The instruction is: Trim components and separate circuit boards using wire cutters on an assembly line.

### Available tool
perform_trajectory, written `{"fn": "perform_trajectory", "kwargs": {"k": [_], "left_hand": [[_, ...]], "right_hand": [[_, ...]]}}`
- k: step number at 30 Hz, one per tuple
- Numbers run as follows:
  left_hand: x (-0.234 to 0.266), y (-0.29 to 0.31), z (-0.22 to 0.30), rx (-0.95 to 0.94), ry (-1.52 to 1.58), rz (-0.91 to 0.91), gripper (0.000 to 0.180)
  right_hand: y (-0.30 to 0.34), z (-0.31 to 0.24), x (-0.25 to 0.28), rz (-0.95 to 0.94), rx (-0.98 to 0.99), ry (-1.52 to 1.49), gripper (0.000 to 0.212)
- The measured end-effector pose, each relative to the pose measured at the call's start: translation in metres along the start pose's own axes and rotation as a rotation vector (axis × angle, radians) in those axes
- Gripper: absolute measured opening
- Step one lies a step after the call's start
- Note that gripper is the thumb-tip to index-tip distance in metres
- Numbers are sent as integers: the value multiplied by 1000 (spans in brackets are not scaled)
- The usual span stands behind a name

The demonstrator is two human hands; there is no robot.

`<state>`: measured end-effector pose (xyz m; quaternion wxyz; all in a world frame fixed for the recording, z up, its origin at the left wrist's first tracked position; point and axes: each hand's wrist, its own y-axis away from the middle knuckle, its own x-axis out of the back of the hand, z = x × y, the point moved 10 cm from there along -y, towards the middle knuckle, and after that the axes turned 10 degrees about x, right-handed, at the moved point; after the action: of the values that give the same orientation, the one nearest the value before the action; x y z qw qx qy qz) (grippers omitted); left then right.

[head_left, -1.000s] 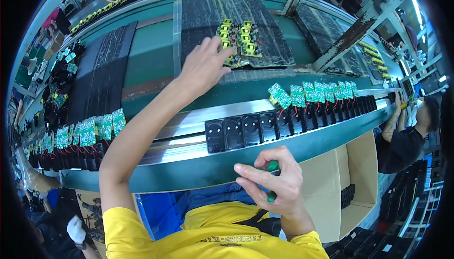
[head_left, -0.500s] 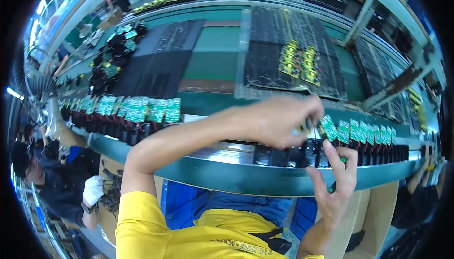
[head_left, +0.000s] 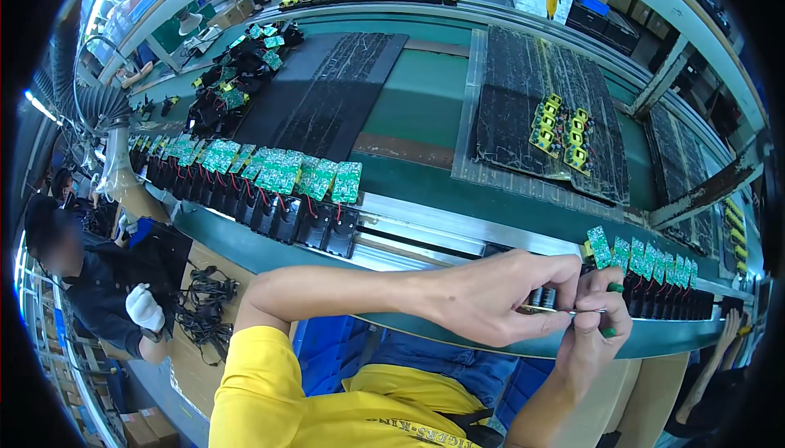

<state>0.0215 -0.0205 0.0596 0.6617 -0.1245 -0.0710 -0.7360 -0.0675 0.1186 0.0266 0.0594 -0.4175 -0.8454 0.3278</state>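
Observation:
My left hand (head_left: pixel 499 297) is closed around a small circuit board (head_left: pixel 538 309) held edge-on, with dark cylindrical parts standing up from it. Close against its right end is my right hand (head_left: pixel 595 317), its thumb and fingers pinched together near the board's edge. Two green ends (head_left: pixel 615 288) poke out between the right fingers, looking like the handles of a small tool whose body is hidden. Behind the hands, green circuit boards (head_left: pixel 646 260) lean in a row on black cases (head_left: pixel 658 301) with red wires. The fingers cover part of the held board.
A longer row of boards on black cases (head_left: pixel 282 219) stands to the left along the metal rail (head_left: pixel 409 244). Yellow-and-black components (head_left: pixel 576 137) lie on a dark mat (head_left: pixel 523 64) beyond. A co-worker's gloved hand (head_left: pixel 145 307) is at left, near black cables (head_left: pixel 200 301).
The view has shifted, so the bench sits differently. My left hand has come down from the row of cases to meet my right hand, whose spread thumb and fingers have now closed together.

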Motion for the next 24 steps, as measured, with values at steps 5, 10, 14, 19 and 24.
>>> {"fn": "perform_trajectory", "kwargs": {"k": [5,10,14,19,24], "left_hand": [[11,9,16,-255,162,211,15],[34,28,21,-97,101,337,12],[60,22,-13,256,-131,274,7],[66,18,-51,282,-403,247,7],[68,12,-77,337,-480,273,8]], "right_hand": [[13,3,-19,171,-168,-266,22],[4,-6,-41,120,-258,-347,16],[6,-25,-42,-181,17,672,15],[33,3,-54,-373,83,1028,28],[43,16,-68,-458,136,1155,28]]}}
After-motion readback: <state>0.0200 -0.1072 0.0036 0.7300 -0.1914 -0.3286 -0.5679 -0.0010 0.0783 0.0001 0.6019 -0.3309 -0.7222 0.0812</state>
